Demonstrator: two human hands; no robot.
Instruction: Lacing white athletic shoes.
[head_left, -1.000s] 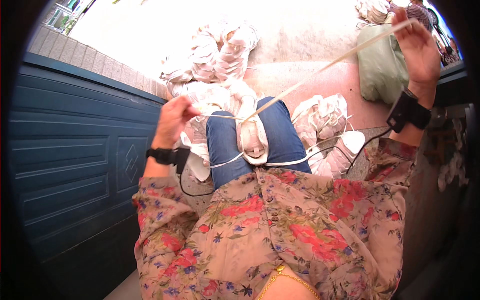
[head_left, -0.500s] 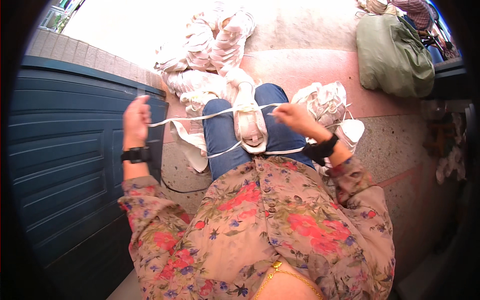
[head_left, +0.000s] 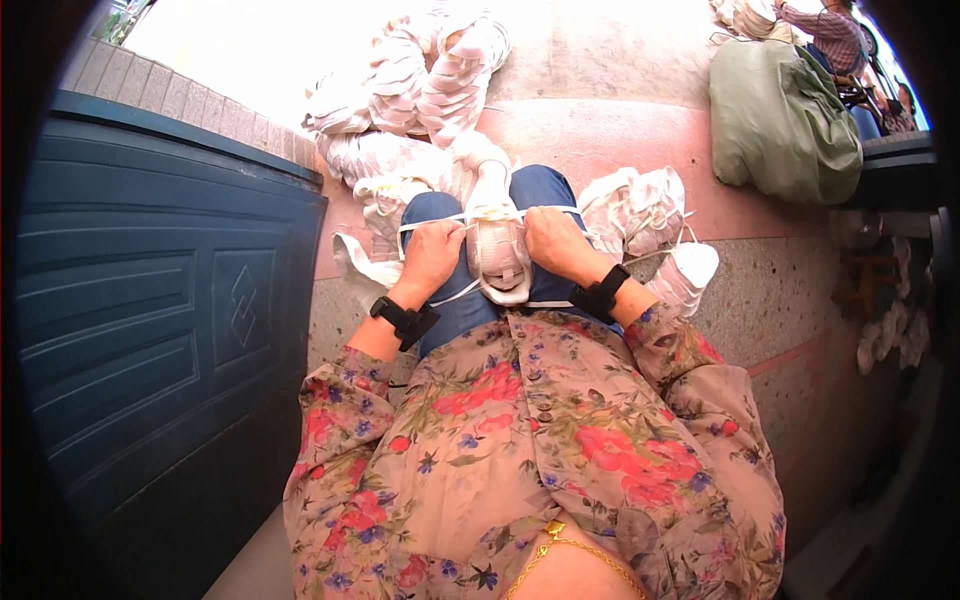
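Note:
A white and pale pink shoe upper rests between my knees. White shoelace crosses its top and runs out to both sides. Close to the upper's left side, my left hand is closed on the lace. Across from it, my right hand grips the lace on the right, fingers curled. Both fingertips are partly hidden by the backs of the hands. Another strand of the lace lies over my jeans lower down.
Stacked white uppers are heaped ahead of my knees. More uppers lie by my right knee. A dark blue panelled door stands at the left. A green sack sits at the far right, with another person behind it.
My left hand has come in from far left to the shoe upper. My right hand has shifted slightly left, close beside the upper. The lace between them spans a shorter distance.

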